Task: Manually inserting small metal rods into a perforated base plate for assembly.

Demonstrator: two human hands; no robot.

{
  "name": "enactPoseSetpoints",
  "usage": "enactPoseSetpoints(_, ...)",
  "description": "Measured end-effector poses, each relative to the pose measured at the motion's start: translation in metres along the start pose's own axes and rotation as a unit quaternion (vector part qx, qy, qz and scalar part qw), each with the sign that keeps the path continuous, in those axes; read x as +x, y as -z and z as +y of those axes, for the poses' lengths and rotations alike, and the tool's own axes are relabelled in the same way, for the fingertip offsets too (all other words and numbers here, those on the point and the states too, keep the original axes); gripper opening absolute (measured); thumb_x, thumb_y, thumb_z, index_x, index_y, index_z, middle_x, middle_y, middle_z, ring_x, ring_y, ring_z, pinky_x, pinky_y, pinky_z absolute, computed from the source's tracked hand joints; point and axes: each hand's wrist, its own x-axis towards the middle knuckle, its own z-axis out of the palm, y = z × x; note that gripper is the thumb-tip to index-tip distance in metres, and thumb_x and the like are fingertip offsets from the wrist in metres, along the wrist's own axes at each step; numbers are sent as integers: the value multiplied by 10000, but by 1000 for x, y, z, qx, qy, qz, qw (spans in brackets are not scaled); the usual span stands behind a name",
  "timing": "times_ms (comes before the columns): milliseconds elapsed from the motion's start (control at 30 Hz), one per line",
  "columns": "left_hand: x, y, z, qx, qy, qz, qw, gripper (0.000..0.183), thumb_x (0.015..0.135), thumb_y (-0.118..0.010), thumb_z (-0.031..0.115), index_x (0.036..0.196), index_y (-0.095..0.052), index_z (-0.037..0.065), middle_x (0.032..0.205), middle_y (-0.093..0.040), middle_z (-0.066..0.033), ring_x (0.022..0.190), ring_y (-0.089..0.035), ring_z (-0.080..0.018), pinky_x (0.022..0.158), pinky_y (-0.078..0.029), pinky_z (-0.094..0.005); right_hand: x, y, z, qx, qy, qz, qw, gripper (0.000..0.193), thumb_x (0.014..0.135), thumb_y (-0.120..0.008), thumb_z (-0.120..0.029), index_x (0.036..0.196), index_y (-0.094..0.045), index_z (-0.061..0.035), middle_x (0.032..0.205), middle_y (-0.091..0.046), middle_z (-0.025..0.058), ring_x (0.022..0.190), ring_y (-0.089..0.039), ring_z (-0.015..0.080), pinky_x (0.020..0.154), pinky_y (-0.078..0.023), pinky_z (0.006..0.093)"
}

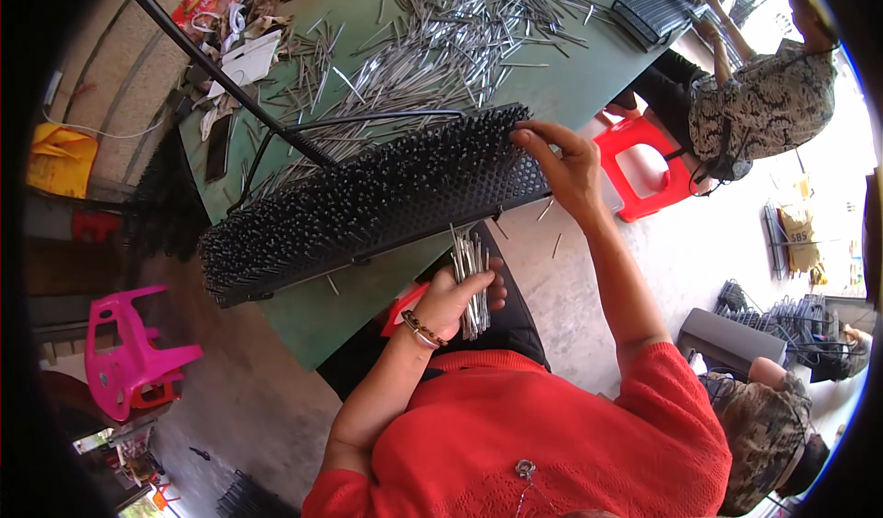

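My left hand (451, 302) is closed around a bundle of thin silver metal rods (471, 283), held in front of my chest below the long black block. That block (368, 187) lies tilted across the table edge. Dense black bristle-like pins cover much of it, and rows of holes (441, 191) show on its near side. At the block's right end my right hand (566, 164) has thumb and forefinger pinched together beside the last pins; anything between the fingertips is too small to make out. A black metal bar frame (303, 141) rises behind the block.
Loose silver rods (451, 30) lie heaped on the green table (552, 86). A phone (218, 148) and cloth scraps sit at its left. Red (644, 168) and pink (138, 352) plastic stools stand on either side. A co-worker (763, 95) works at the far right, with another person lower right.
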Motion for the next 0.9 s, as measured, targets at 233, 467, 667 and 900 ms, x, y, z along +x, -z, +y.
enactPoseSetpoints(233, -6, 9, -12, 44, 11, -15, 999, 221, 915, -520, 103, 1102, -536, -15, 903, -634, -123, 813, -648, -215, 710, -560, -337, 5, -8, 13, 20, 20, -3, 1000, 150, 834, -661, -109, 945, -679, -9, 812, -685, 66, 736, -602, 93, 682, -469, 245)
enactPoseSetpoints(467, -13, 24, -27, 19, 76, -4, 997, 230, 923, -520, 131, 1121, -525, 13, 918, -636, -110, 843, -645, -209, 704, -559, -343, 8, -8, 32, -38, 109, -61, 991, 164, 800, -679, -113, 940, -679, -28, 857, -673, 97, 776, -606, 223, 748, -445, 322)
enactPoseSetpoints(667, -23, 25, -37, 53, 74, -40, 995, 290, 913, -543, 131, 1183, -503, 32, 937, -624, -79, 779, -618, -137, 657, -519, -270, 1, -17, 31, -155, 233, -37, 959, 221, 784, -667, -99, 1003, -666, -72, 961, -643, 64, 856, -573, 235, 789, -416, 339)
enactPoseSetpoints(900, -17, 16, -14, 89, -10, -55, 994, 328, 905, -570, 154, 1198, -517, 16, 920, -647, -79, 711, -590, -94, 610, -488, -224, 0, -18, 31, -192, 247, -17, 950, 252, 795, -639, -75, 1046, -646, -91, 979, -621, 52, 895, -554, 232, 793, -396, 356)
